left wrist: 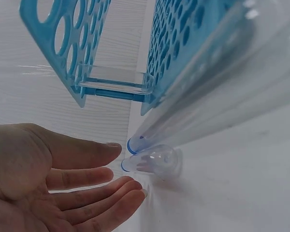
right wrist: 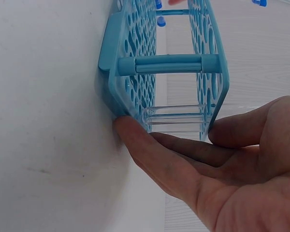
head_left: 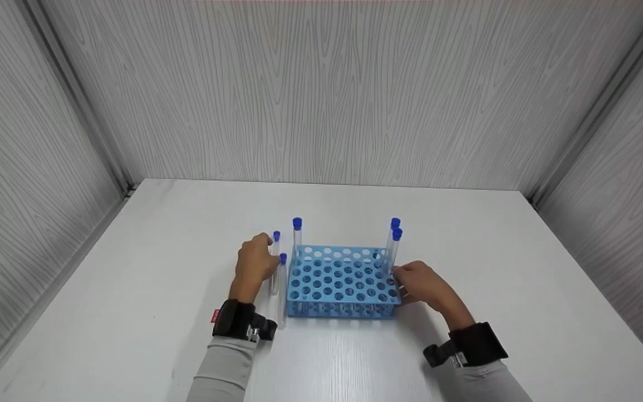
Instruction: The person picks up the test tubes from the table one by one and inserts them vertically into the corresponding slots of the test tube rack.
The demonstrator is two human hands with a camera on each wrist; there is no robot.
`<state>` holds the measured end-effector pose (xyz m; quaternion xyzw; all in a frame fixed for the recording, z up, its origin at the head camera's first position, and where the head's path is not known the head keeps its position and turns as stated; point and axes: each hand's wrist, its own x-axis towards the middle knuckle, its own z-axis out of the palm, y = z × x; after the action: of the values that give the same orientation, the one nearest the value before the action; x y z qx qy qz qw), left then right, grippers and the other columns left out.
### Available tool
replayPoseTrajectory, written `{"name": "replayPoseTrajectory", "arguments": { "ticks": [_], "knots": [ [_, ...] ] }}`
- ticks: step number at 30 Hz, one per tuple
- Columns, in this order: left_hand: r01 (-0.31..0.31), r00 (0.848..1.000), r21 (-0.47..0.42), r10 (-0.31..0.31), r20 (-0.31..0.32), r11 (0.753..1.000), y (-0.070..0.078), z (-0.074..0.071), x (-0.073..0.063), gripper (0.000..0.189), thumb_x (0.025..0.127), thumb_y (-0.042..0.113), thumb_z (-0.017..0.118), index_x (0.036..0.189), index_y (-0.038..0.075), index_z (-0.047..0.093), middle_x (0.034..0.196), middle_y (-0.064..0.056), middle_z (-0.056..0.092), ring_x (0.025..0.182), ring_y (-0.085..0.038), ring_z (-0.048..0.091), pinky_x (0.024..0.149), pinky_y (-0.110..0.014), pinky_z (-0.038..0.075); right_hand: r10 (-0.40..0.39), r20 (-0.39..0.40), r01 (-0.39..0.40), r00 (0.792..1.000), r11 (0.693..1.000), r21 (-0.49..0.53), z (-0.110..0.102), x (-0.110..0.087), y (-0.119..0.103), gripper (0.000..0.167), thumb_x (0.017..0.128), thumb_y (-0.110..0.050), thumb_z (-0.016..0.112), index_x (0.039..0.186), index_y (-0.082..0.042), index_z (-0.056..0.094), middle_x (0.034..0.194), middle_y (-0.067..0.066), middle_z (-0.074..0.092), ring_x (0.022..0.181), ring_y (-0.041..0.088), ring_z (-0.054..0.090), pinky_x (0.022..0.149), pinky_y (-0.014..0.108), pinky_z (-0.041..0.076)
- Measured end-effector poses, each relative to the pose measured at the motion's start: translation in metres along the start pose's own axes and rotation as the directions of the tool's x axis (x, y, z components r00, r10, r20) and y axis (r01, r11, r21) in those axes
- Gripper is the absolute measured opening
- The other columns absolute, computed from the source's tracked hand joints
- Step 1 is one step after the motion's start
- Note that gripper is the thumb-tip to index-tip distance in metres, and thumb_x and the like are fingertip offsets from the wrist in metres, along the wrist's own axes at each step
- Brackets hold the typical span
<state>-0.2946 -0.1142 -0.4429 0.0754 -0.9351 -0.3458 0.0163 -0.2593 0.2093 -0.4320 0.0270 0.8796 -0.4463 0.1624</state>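
Note:
A light blue test tube rack (head_left: 344, 310) stands on the table with rows of round holes. One blue-capped test tube (head_left: 297, 237) is upright in its far left corner, and two more test tubes (head_left: 394, 245) stand at its right end. Left of the rack, two capped tubes (head_left: 283, 290) lie on the table side by side. My left hand (head_left: 255, 259) is beside their caps; in the left wrist view its fingers are loosely extended, apart from the tubes (left wrist: 159, 162). My right hand (right wrist: 222, 169) grips the rack's right end, thumb at the upper plate, fingers lower down.
The white table (head_left: 466, 234) extends around the rack. Grey wood-grain panels (head_left: 321, 95) enclose it at the back and both sides. Dark wrist straps with cameras (head_left: 265, 328) sit on both forearms.

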Motion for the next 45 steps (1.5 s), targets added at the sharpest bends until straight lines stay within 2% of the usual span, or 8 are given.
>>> {"name": "replayPoseTrajectory", "arguments": {
  "ticks": [7, 16, 23, 28, 36, 39, 45],
  "knots": [
    [0.006, 1.0, 0.009, -0.006, 0.013, 1.0, 0.0, -0.001, 0.0, 0.044, 0.091, 0.007, 0.068, 0.131, -0.007, 0.058, 0.133, -0.026, 0.062, 0.121, -0.04, 0.062, 0.104, -0.049, 0.049, -0.002, 0.0, 0.002, 1.0, 1.0, -0.006, 0.0, -0.001, -0.001, 0.042, 0.106, -0.023, 0.043, 0.12, 0.011, 0.064, 0.093, 0.013, 0.064, 0.084, 0.021, 0.067, 0.077, 0.036, 0.06],
    [0.044, 0.998, 0.007, -0.044, 0.041, 0.999, 0.0, -0.001, -0.001, 0.046, 0.091, 0.006, 0.068, 0.134, -0.006, 0.057, 0.134, -0.027, 0.061, 0.121, -0.04, 0.062, 0.104, -0.049, 0.05, -0.009, 0.013, 0.009, 1.0, 1.0, -0.004, 0.0, -0.003, -0.001, 0.042, 0.107, -0.022, 0.043, 0.12, 0.012, 0.064, 0.092, 0.013, 0.064, 0.084, 0.022, 0.067, 0.077, 0.037, 0.061],
    [0.038, 0.998, 0.043, -0.04, 0.047, 0.998, -0.002, -0.001, 0.001, 0.044, 0.088, 0.001, 0.064, 0.131, -0.006, 0.059, 0.131, -0.027, 0.063, 0.11, -0.035, 0.063, 0.099, -0.048, 0.052, -0.005, 0.003, 0.005, 1.0, 1.0, 0.005, 0.001, -0.001, -0.001, 0.042, 0.106, -0.022, 0.043, 0.12, 0.013, 0.063, 0.095, 0.015, 0.064, 0.086, 0.023, 0.068, 0.078, 0.038, 0.061],
    [0.048, 0.996, 0.054, -0.051, 0.069, 0.997, -0.002, -0.004, 0.002, 0.045, 0.089, 0.002, 0.063, 0.132, -0.007, 0.058, 0.132, -0.028, 0.062, 0.109, -0.035, 0.063, 0.098, -0.048, 0.052, -0.013, 0.007, 0.013, 1.0, 1.0, 0.004, 0.0, 0.0, 0.0, 0.041, 0.106, -0.021, 0.043, 0.117, 0.012, 0.064, 0.094, 0.015, 0.064, 0.084, 0.023, 0.068, 0.077, 0.039, 0.061],
    [0.074, 0.99, 0.041, -0.078, 0.117, 0.996, -0.001, -0.007, -0.001, 0.047, 0.091, 0.002, 0.062, 0.137, -0.006, 0.055, 0.135, -0.028, 0.06, 0.106, -0.033, 0.063, 0.09, -0.044, 0.056, -0.023, 0.007, 0.023, 1.0, 1.0, 0.004, 0.0, -0.001, 0.0, 0.042, 0.106, -0.022, 0.043, 0.118, 0.013, 0.064, 0.096, 0.016, 0.066, 0.085, 0.023, 0.069, 0.077, 0.039, 0.061],
    [0.092, 0.985, 0.044, -0.098, 0.14, 0.995, -0.001, -0.008, -0.002, 0.046, 0.092, 0.003, 0.063, 0.136, -0.007, 0.055, 0.132, -0.028, 0.061, 0.102, -0.033, 0.064, 0.083, -0.041, 0.058, -0.02, 0.002, 0.02, 1.0, 1.0, -0.007, 0.001, -0.002, 0.0, 0.043, 0.106, -0.023, 0.043, 0.12, 0.013, 0.063, 0.097, 0.017, 0.066, 0.086, 0.023, 0.069, 0.078, 0.039, 0.061],
    [0.129, 0.974, 0.07, -0.14, 0.177, 0.989, 0.0, -0.012, -0.003, 0.037, 0.09, 0.004, 0.065, 0.125, -0.008, 0.06, 0.11, -0.022, 0.066, 0.089, -0.029, 0.064, 0.062, -0.03, 0.054, -0.011, -0.003, 0.011, 1.0, 1.0, -0.009, 0.0, -0.002, 0.0, 0.044, 0.106, -0.023, 0.043, 0.122, 0.013, 0.062, 0.097, 0.016, 0.066, 0.086, 0.023, 0.069, 0.079, 0.039, 0.061]
  ]
}}
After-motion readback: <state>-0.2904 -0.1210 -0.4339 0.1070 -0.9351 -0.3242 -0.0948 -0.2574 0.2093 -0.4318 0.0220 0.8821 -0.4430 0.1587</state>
